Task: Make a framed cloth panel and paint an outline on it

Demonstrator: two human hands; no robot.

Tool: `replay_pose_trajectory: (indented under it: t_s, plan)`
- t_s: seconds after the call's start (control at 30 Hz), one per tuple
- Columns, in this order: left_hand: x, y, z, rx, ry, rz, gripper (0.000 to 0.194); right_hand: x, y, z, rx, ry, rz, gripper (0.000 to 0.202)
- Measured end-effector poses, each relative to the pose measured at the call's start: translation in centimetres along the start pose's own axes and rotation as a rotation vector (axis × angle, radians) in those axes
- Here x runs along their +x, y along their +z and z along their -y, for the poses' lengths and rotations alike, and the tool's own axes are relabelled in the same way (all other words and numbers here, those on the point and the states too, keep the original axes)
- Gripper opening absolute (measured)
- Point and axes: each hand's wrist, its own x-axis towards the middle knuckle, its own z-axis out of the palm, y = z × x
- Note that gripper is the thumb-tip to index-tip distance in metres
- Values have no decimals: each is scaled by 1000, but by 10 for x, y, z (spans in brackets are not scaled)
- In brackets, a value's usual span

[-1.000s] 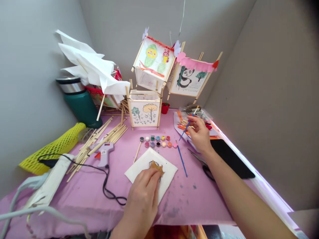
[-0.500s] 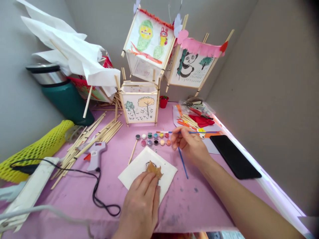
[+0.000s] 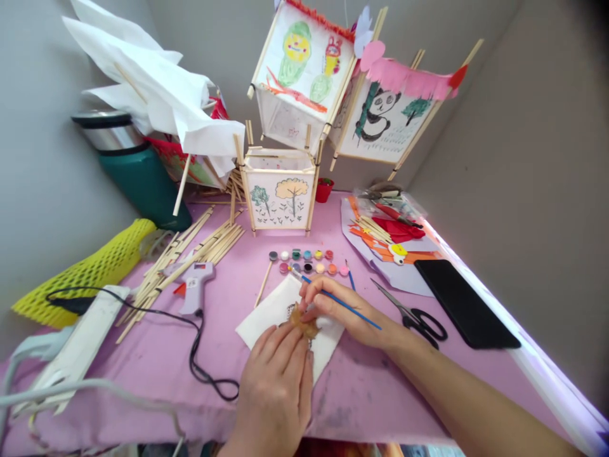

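My left hand lies over the lower part of a brown dry leaf, its fingers outstretched and pressing it on a square of white paper. Dark dotted marks show on the paper beside the leaf, partly covered by my hands. My right hand is closed around a thin blue paintbrush, bristles pointing up and left toward the paints. Its lower fingers hang over the leaf; whether they touch it I cannot tell. Two rows of small paint pots stand just beyond the paper.
Black-handled scissors and a dark phone lie at right. A glue gun, bundled sticks and a teal bottle are at left. A drawn-on paper lantern stands behind the paints. Another blue brush lies near them.
My right hand has moved left and down from beside the paint pots to over the leaf, carrying the brush. The scissors now show. My left hand stays on the leaf; the view has shifted slightly.
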Motion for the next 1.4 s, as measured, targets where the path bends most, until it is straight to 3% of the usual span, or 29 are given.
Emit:
replay_pose_trajectory:
  t_s: [0.17, 0.33, 0.6, 0.77, 0.87, 1.0, 1.2, 1.3, 1.4]
  plan:
    - [-13, -8, -5, -97, 97, -130, 22, 0, -1, -4, 9, 12, 1, 22]
    - [-16, -7, -11, -140, 183, -122, 21, 0, 0, -3, 9, 0, -3, 21]
    - [-10, -3, -4, 22, -19, -73, 27, 0, -1, -3, -37, 1, 4, 22]
    - [-7, -15, 4, -91, -144, -95, 31, 1, 1, 2, -37, -4, 13, 22]
    - [2, -18, 5, -163, -142, -20, 30, 1, 1, 2, -28, -4, 14, 22]
    - [9, -8, 8, -174, -94, 134, 30, 1, 1, 0, -41, -27, 13, 21]
    - [9, 3, 10, -77, -96, 173, 31, 1, 3, -4, -62, -28, -15, 23]
    - [8, 5, 7, 59, -49, 192, 26, 3, 2, -5, -51, -36, -86, 25]
    - [7, 9, 5, 175, 15, 181, 26, 7, -1, -5, -37, -89, -257, 26]
